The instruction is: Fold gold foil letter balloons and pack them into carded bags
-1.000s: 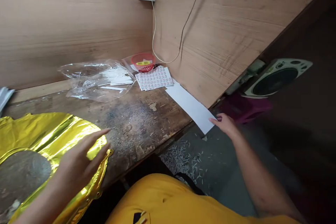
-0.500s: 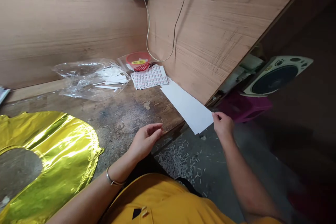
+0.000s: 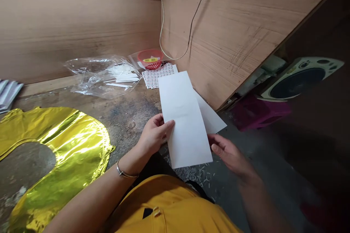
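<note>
1. Head view: the fingers of the left hand (image 3: 153, 134) are grasping a white, rectangular paper sheet (image 3: 186, 120) by its left edge, with the thumb lying on top.
2. The right hand (image 3: 228, 154) has its fingers loosely bent, just beside the right edge of this sheet; I cannot tell whether they touch or grip it.
3. The held sheet is in front of the person, tilted, its lower end above the floor.
4. Behind it, partly covered, is a second white paper sheet (image 3: 212, 114), whose corner reaches past the edge of the worn brown wooden surface (image 3: 131, 113).
5. Farther back on the surface lie paper sheets printed with small rows (image 3: 151, 78), near a red plastic basket (image 3: 153, 66).
6. To their left is a clear plastic bag (image 3: 90, 85) with thin white strips (image 3: 124, 74).
7. At the left lies a shiny, curved, gold-coloured foil piece (image 3: 79, 149), apart from the fingers.
</note>
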A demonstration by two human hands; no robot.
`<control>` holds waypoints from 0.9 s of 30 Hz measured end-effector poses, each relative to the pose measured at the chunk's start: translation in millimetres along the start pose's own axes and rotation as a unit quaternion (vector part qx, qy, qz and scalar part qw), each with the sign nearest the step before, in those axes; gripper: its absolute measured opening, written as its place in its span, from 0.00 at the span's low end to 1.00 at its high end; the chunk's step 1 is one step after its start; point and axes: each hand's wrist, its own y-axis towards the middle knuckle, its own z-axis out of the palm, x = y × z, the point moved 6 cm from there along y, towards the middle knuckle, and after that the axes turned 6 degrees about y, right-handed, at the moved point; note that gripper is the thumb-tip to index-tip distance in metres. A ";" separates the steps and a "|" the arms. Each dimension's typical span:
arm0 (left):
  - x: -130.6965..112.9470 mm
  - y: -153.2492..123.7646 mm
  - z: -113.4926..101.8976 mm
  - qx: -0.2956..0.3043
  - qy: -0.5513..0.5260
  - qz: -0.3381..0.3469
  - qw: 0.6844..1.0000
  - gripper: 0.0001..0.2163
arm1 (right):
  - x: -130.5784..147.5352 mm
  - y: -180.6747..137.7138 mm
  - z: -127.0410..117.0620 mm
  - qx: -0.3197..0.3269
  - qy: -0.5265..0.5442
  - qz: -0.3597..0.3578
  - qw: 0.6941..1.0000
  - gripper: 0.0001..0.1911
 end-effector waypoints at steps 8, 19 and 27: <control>1.9 -26.7 -2.0 0.045 0.115 0.014 0.992 0.19 | 17.8 51.7 22.8 -0.060 0.093 0.002 0.994 0.21; -7.8 -33.4 -20.7 0.034 0.047 -0.020 0.998 0.14 | 5.9 49.7 36.3 0.035 0.158 0.047 0.986 0.15; -13.9 -35.6 -26.0 -0.003 0.215 0.104 0.971 0.06 | 12.2 55.5 30.8 0.045 0.199 0.093 0.975 0.19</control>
